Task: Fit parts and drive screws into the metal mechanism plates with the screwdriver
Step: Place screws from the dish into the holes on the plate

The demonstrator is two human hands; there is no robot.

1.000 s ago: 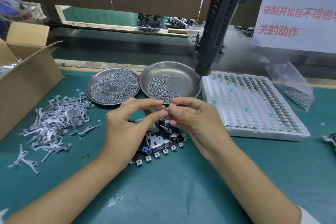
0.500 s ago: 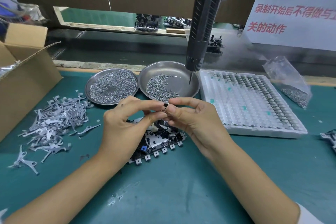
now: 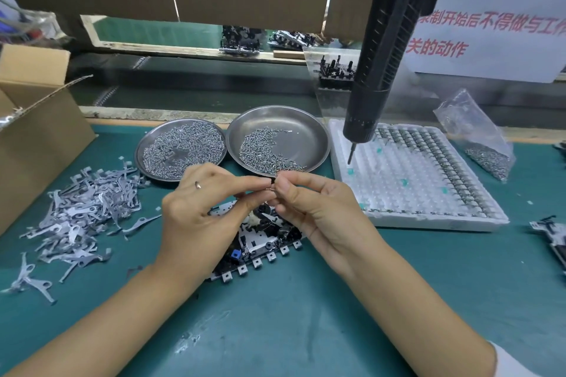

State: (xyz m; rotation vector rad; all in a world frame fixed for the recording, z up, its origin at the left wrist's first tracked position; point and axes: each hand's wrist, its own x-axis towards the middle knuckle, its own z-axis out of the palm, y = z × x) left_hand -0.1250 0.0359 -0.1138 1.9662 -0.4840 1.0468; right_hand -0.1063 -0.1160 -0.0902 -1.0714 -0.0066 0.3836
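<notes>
A metal mechanism plate (image 3: 263, 249) with black parts and a blue piece lies on the green mat, partly hidden under my hands. Above it my left hand (image 3: 196, 214) and my right hand (image 3: 318, 211) meet fingertip to fingertip, both pinching one tiny metal part (image 3: 271, 185). The black electric screwdriver (image 3: 386, 49) hangs from above at the right, its bit over the white tray (image 3: 428, 208). Neither hand touches it. Two steel dishes sit behind my hands: the left dish (image 3: 180, 148) and the right dish (image 3: 306, 138), both holding small screws.
A pile of flat grey metal levers (image 3: 82, 217) covers the mat at the left, beside a cardboard box (image 3: 36, 131). A plastic bag of screws (image 3: 481, 141) lies at the right. Another mechanism (image 3: 551, 239) sits at the right edge. More assemblies (image 3: 242, 40) stand behind.
The hanging screwdriver has swung: left of the tray half a second ago, its bit now over the tray. My hands stay joined on the small part, barely moving.
</notes>
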